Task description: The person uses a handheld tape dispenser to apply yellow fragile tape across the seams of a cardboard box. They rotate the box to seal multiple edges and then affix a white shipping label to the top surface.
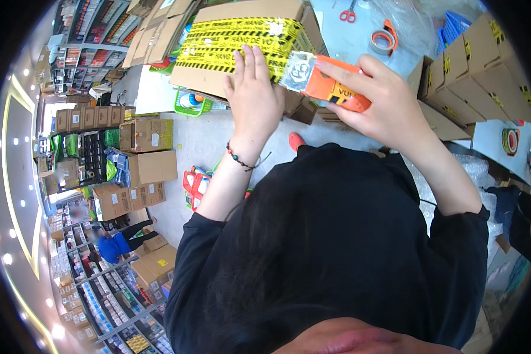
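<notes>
A cardboard box [202, 79] sits at the worktable's near edge, its top crossed by bands of yellow-and-black printed tape [215, 42]. My left hand [255, 97] lies flat on the taped top with its fingers stretched out. In my right hand [379, 100] is an orange tape dispenser [331, 84], gripped with the fingers wrapped round it. Its clear, shiny front end [297, 71] meets the box's near right edge, where yellow tape runs down the side. Whether the tape is still joined to the dispenser, I cannot tell.
Red scissors [348, 15] and another orange tape dispenser [383, 40] lie on the table. Taped cartons [475, 71] stand at right, flattened cardboard [156, 32] at left. A green basket [192, 103] is below the box. A person in blue [113, 245] is by the shelves.
</notes>
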The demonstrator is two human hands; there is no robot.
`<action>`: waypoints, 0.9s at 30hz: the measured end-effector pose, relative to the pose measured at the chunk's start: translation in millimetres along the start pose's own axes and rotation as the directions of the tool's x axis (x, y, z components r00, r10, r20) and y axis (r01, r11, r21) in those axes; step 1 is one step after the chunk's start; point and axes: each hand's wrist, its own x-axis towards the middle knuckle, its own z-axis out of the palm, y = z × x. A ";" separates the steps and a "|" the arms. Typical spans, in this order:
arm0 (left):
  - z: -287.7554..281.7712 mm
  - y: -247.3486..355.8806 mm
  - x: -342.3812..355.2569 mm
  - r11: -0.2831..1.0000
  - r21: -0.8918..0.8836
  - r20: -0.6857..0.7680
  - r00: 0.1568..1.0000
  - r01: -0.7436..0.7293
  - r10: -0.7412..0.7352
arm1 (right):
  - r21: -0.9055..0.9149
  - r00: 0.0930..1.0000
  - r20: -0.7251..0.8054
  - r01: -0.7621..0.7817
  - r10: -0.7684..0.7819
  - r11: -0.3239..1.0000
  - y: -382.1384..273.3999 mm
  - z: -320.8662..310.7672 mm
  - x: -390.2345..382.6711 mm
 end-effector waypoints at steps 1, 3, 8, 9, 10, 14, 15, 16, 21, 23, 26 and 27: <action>2.1 0.4 1.6 1.000 0.004 -0.009 1.000 0.003 -0.003 | -0.026 0.999 0.021 -0.037 0.038 0.999 1.2 -2.8 -5.7; 5.4 -2.5 3.3 1.000 0.000 -0.040 0.999 -0.005 0.005 | -0.062 0.999 0.022 -0.035 0.036 0.997 11.2 -6.6 -22.6; 10.3 -9.1 -0.6 0.978 0.087 -0.085 0.977 -0.189 0.196 | -0.110 0.968 0.157 -0.182 0.198 0.977 57.7 0.0 -119.5; 9.5 -8.7 -0.6 0.979 0.088 -0.030 0.982 -0.185 0.188 | -0.116 0.965 0.168 -0.185 0.203 0.976 71.3 11.2 -138.4; 7.3 -7.8 0.3 0.973 0.103 -0.008 0.978 -0.208 0.210 | -0.128 0.957 0.192 -0.196 0.218 0.972 83.9 25.7 -154.9; -13.6 1.0 11.0 0.943 0.195 0.143 0.959 -0.270 0.245 | -0.160 0.906 0.305 -0.254 0.292 0.954 128.4 90.0 -185.9; -19.5 5.0 13.2 0.940 0.228 0.233 0.952 -0.254 0.200 | -0.159 0.895 0.332 -0.258 0.297 0.953 134.8 107.4 -185.2; -25.2 9.7 13.0 0.852 0.441 0.338 0.932 -0.282 0.134 | -0.163 0.878 0.368 -0.264 0.307 0.951 140.2 123.4 -181.6; -2.1 34.0 1.9 0.371 0.741 0.511 0.828 -0.560 0.231 | -0.143 0.883 0.354 -0.276 0.309 0.951 139.7 197.5 -131.7; 42.2 39.3 -8.8 0.198 0.787 0.537 0.807 -0.584 0.245 | -0.191 0.868 0.375 -0.272 0.326 0.943 130.1 211.6 -108.9; 142.5 42.1 -27.2 0.043 0.745 0.643 0.734 -0.665 0.219 | -0.205 0.784 0.474 -0.344 0.401 0.916 122.6 208.6 -83.2; 176.9 40.5 -32.8 0.003 0.758 0.632 0.734 -0.653 0.250 | -0.239 0.680 0.562 -0.412 0.472 0.879 125.5 201.4 -77.4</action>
